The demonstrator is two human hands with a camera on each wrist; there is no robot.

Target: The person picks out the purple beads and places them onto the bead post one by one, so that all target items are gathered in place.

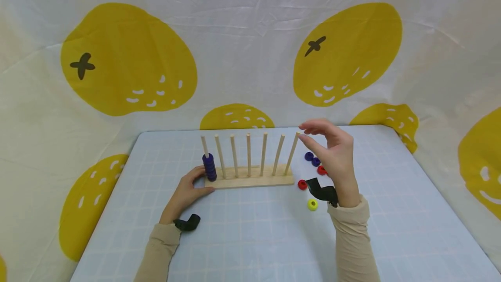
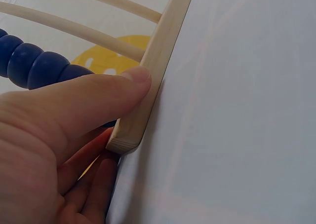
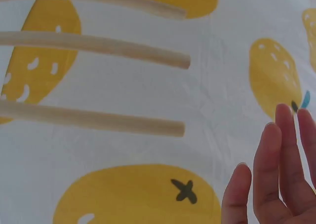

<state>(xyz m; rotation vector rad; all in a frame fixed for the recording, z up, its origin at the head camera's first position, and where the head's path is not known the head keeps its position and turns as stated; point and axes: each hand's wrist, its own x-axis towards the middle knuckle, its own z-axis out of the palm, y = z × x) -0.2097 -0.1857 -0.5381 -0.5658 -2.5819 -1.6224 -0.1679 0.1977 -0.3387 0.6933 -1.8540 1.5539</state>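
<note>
A wooden bead rack with a flat base [image 1: 250, 182] and a row of several upright pegs stands on the table. Dark blue beads [image 1: 209, 167] are stacked on its leftmost peg; the other pegs are bare. My left hand [image 1: 188, 193] grips the base's left end. In the left wrist view, the thumb [image 2: 133, 81] lies on the front edge and the other fingers reach behind. My right hand [image 1: 332, 147] is raised by the top of the rightmost peg [image 1: 292, 153], thumb and fingers apart, holding nothing. The right wrist view shows its fingers [image 3: 266, 169] extended beyond the peg tips.
Loose beads lie right of the rack: two blue [image 1: 309, 156], a red one [image 1: 302, 184], a yellow one [image 1: 312, 204], and red [image 1: 321, 170] partly behind the right wrist. A fruit-patterned cloth [image 1: 242, 55] hangs behind the pale checked table [image 1: 242, 238].
</note>
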